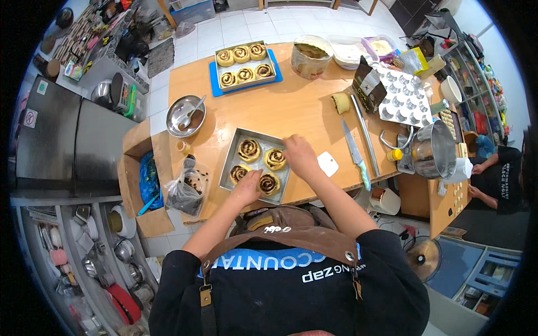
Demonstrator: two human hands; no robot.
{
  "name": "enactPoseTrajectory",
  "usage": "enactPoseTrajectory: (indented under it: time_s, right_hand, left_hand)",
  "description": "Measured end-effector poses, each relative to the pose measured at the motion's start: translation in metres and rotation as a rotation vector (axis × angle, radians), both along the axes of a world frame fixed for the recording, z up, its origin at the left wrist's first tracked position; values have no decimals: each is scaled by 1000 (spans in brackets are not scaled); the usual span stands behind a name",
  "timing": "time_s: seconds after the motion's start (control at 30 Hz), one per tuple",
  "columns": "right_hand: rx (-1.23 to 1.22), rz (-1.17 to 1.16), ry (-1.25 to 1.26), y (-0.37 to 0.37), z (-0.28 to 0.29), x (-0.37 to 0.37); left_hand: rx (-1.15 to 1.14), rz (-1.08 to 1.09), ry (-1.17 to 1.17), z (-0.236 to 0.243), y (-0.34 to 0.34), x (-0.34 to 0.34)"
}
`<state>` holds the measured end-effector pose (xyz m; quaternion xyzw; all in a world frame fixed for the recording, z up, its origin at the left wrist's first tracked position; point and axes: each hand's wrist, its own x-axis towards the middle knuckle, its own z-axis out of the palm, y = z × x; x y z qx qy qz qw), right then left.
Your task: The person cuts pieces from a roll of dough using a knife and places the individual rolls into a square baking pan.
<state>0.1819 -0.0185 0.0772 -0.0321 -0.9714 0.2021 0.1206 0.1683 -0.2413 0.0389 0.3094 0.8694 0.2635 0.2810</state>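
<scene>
A square metal baking pan (227, 162) sits at the near edge of the wooden table, with several unbaked swirl rolls (249, 149) with dark filling in it. My left hand (246, 187) reaches over the pan's near side, its fingers closed about the near-left swirl roll (240, 172). At the pan's right rim is my right hand (300, 154), fingers curled beside the far-right swirl roll (275, 159). Whether those fingertips grip the rim or the dough is hidden. A white dough scraper (328, 164) lies to the right of this hand.
Farther back, another pan of rolls (245, 63) rests on a blue board. Left are a steel bowl (186, 116) with a spoon and a bag-lined tub (188, 190). A knife (354, 148), metal rod (365, 134) and dough piece (340, 103) lie right. A co-worker (501, 179) stands far right.
</scene>
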Motion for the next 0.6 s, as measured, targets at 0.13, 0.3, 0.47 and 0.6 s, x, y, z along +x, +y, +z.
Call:
enactPoseTrajectory:
  time_s: [0.13, 0.3, 0.47, 0.6]
  right_hand:
    - [211, 343, -379, -43, -1, 23]
    - [455, 332, -505, -64, -39, 38]
    - [328, 312, -407, -55, -54, 44]
    - [172, 317, -227, -47, -19, 40]
  left_hand:
    - [-75, -48, 19, -16, 0, 0]
    - [-93, -93, 52, -14, 14, 1]
    - [-106, -96, 88, -15, 12, 4]
    - [93, 35, 238, -12, -4, 5]
